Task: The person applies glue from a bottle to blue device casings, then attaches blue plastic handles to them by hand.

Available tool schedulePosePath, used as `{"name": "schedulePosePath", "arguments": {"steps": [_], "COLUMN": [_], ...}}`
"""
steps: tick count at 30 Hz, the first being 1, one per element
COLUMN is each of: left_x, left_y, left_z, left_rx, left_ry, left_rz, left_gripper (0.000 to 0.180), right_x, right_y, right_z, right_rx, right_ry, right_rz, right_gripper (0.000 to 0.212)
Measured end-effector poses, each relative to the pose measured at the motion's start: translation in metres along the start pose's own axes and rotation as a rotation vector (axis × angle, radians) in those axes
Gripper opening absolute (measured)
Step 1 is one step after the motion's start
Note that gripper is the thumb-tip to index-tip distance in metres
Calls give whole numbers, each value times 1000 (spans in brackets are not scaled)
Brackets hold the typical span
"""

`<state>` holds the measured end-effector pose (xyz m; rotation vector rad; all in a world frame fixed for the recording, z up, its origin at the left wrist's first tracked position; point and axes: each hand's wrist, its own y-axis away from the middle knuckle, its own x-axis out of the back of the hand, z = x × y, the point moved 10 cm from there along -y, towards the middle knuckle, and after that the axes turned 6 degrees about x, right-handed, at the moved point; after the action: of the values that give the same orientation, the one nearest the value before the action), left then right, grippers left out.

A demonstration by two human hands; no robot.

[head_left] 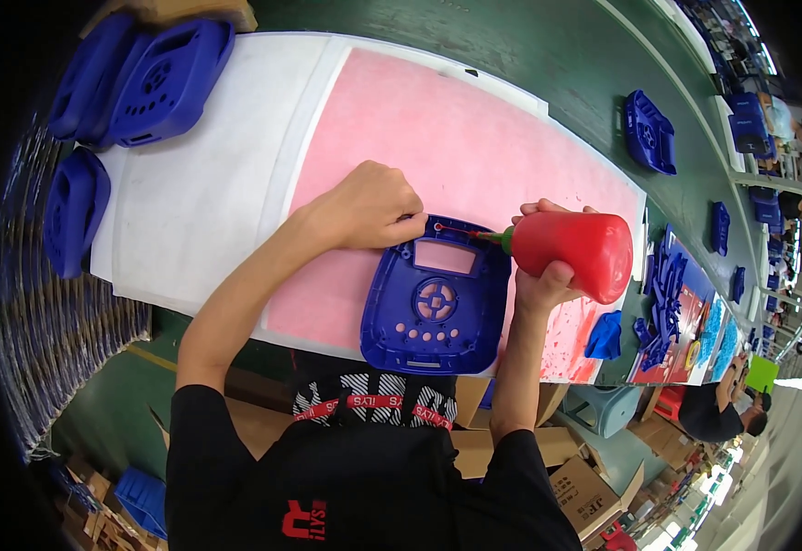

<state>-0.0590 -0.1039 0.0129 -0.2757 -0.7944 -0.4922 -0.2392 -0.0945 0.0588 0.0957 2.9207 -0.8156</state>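
A blue plastic housing (391,303) lies on the pink sheet in front of me, its inner side up, with a rectangular window, a round grille and several small holes. My left hand (369,207) is closed at its upper left corner, thumb and curled fingers gripping the rim. My right hand (541,286) is wrapped round a red squeeze bottle (584,253), tilted on its side. The bottle's green cap and thin nozzle (491,238) point left, over the housing's top edge above the window. A small red spot shows near the nozzle's tip.
More blue housings (167,87) stand at the far left of the white-covered table (203,184). On the right, a green conveyor (594,73) carries another blue housing (649,133). Narrow blue parts (665,294) and a blue cloth (605,336) lie at the right. Other people work farther off.
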Motion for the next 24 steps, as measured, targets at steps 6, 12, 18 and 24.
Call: {"name": "schedulePosePath", "arguments": {"steps": [6, 12, 18, 24], "left_x": [-1, 3, 2, 0], "left_y": [0, 1, 1, 1], "left_z": [0, 5, 3, 2], "left_rx": [1, -39, -40, -14], "left_ry": [-3, 23, 28, 0], "left_rz": [-4, 45, 45, 13], "left_gripper": [30, 32, 33, 32], "right_x": [12, 32, 40, 52], "right_y": [-7, -9, -3, 12], "right_z": [-2, 13, 28, 27], "right_rx": [21, -122, -263, -254], "right_ry": [-143, -155, -185, -80], "right_rz": [111, 256, 384, 409], "right_gripper": [85, 74, 69, 65]}}
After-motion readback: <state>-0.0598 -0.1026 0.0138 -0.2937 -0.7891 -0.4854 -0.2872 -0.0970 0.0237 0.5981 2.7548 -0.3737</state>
